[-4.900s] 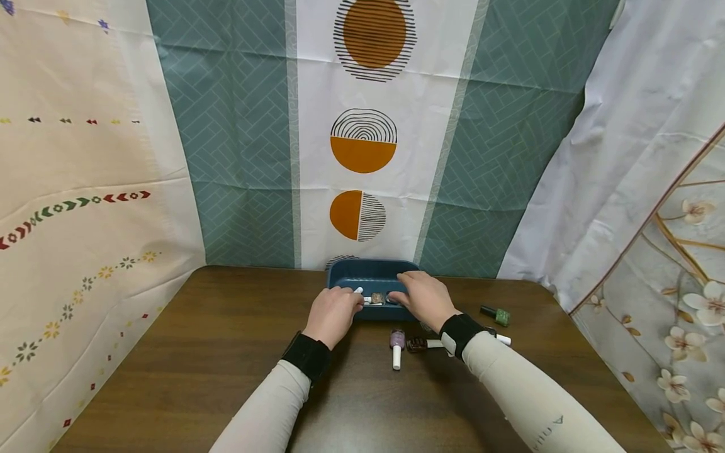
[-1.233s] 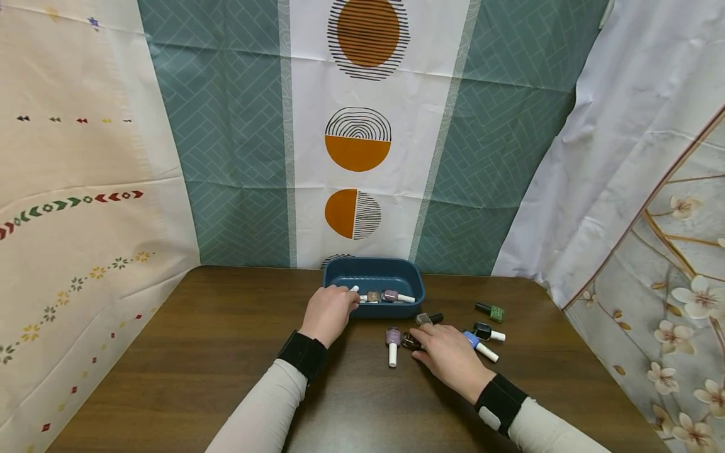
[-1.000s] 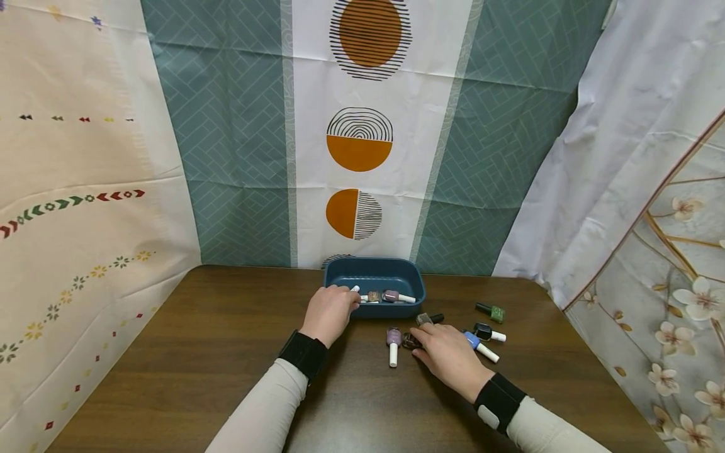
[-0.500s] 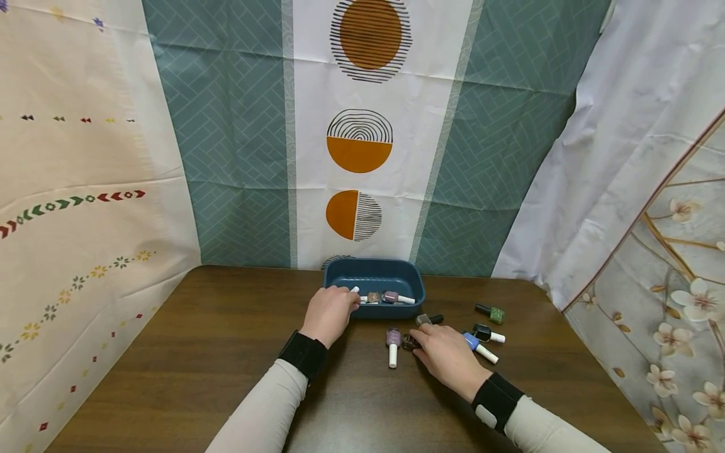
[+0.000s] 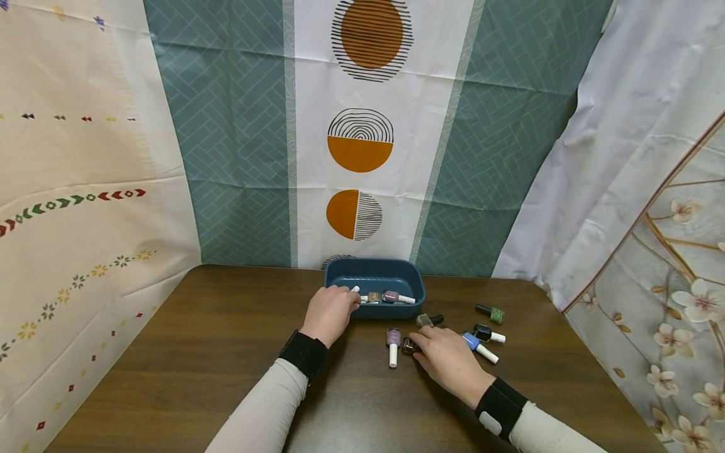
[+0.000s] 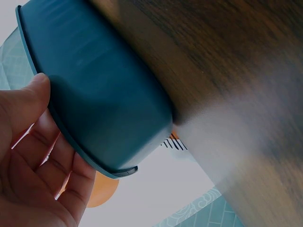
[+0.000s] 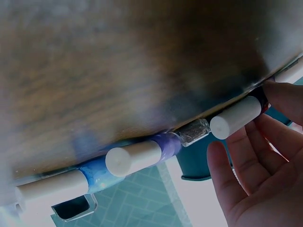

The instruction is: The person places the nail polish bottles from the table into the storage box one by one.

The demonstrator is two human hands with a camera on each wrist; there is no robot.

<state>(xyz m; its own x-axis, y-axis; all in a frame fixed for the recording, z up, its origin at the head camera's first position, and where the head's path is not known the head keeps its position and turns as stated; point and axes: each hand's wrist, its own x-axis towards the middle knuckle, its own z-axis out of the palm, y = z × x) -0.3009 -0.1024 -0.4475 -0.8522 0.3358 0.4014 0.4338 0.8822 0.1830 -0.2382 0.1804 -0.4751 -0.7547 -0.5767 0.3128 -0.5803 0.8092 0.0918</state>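
Both arms wear long, close-fitting cream fabric sleeves reaching to the wrists. Each wrist carries a wide black fabric band; the band on the right wrist bears a small white rounded tab. The left hand [image 5: 330, 312] and right hand [image 5: 449, 358] are bare, without gloves or rings.

Dark brown nail polish bottle [image 5: 409, 345] with white cap, lying on table, blue tray [image 5: 374, 274] behind it

Head view bright and sharp; wrist views dim, blurred.
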